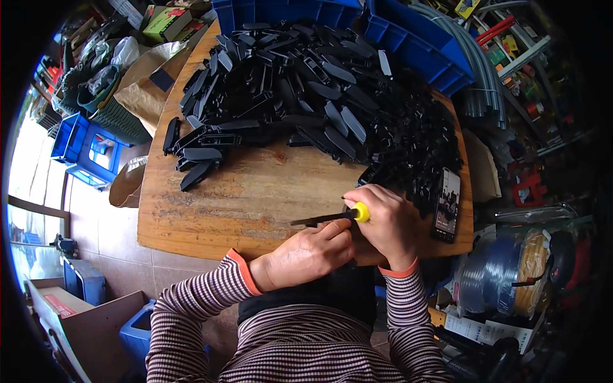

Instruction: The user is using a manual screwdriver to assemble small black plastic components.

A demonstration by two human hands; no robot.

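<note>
Above the near edge of the table, my two hands meet. My left hand (313, 250) is closed, thumb and fingertips pinching a slim dark plastic piece (316, 220) that points to the left. My right hand (385, 220) is wrapped round a tool with a rounded yellow end (362, 212), which lies right against the dark piece. The rest of the tool is covered by my fingers, so its kind is unclear. Beyond the hands, a large heap of black plastic parts (329, 89) covers the far half of the table, with long flat pieces at left and smaller ones at right.
The wooden table (211, 220) has a worn top. A phone (446, 204) with a lit screen lies at its right edge. Blue bins (421, 41) stand behind the heap. A brown paper bag (143, 89) is at the left, and clear tubing coils (495, 271) sit at the right.
</note>
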